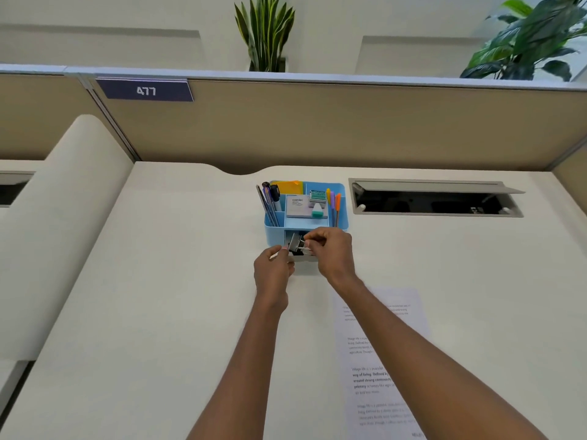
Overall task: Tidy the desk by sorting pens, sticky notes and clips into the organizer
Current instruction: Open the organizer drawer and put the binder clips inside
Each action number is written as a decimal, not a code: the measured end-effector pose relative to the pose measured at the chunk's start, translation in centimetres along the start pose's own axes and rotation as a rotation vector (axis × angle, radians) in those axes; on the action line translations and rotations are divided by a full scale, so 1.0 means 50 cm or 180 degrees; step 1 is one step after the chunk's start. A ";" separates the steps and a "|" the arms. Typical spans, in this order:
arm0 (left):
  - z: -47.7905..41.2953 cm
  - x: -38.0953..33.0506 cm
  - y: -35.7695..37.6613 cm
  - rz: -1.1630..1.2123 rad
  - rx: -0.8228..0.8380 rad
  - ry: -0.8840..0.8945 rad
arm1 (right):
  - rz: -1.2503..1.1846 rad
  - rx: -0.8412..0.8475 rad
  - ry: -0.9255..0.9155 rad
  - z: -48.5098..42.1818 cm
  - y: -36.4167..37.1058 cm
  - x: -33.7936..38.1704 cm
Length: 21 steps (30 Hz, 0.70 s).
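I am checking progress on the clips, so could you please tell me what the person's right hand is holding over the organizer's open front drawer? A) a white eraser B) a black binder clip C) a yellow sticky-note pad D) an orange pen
B: the right hand pinches the wire handle of a black binder clip above the drawer, which the left hand steadies.

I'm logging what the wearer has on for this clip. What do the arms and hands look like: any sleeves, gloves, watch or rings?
Both forearms are bare up to the frame's lower edge, with no sleeve showing. The left hand and right hand wear no gloves, and no watch or bracelet shows at either wrist. No ring is visible on the fingers, though they are small in frame.
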State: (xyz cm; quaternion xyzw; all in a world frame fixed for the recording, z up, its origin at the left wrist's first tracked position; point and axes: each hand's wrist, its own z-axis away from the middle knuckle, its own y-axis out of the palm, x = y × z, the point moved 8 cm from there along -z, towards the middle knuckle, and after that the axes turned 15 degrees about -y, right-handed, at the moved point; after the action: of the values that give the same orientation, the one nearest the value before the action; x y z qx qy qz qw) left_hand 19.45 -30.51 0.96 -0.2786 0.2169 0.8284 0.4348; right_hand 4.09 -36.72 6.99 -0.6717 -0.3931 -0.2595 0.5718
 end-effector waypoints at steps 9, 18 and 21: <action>0.006 -0.001 0.000 -0.0080 -0.0013 0.0050 | 0.1624 0.0840 -0.1056 0.001 0.043 0.033; 0.009 0.003 0.000 -0.0080 -0.0158 0.0014 | 0.2218 0.0581 -0.1489 0.034 0.031 0.049; 0.007 0.004 0.000 -0.0094 -0.0173 0.0017 | 0.1646 -0.0114 -0.1167 0.062 -0.008 0.055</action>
State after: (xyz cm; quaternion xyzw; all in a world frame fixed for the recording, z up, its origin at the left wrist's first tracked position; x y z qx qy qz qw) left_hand 19.26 -30.17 1.13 -0.2957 0.1913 0.8267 0.4387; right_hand 4.99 -33.07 8.78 -0.7949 -0.3012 0.0131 0.5265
